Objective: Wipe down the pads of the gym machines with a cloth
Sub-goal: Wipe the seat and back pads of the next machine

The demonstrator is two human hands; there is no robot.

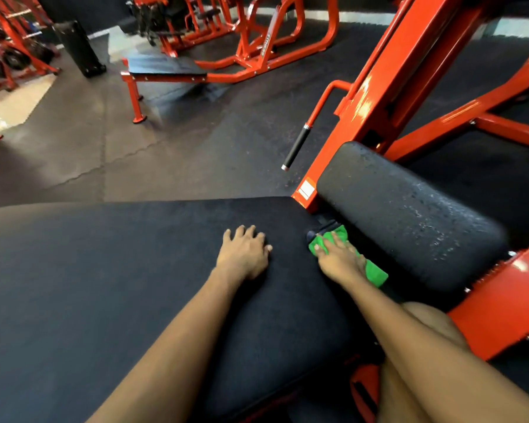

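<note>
A bare knee [428,322] sits low on the right. The left hand [245,254] lies flat on the big pad [104,285], fingers spread, near its right edge. The right hand [339,257] presses a green cloth [376,274] with fairly straight fingers into the seam where the big pad meets the small pad [409,215]. The small pad shows wet speckles. Beyond the big pad's far edge lies open floor [165,154]. A black handle [297,145] hangs off the red frame [379,87]. A bench [165,67] stands well apart.
</note>
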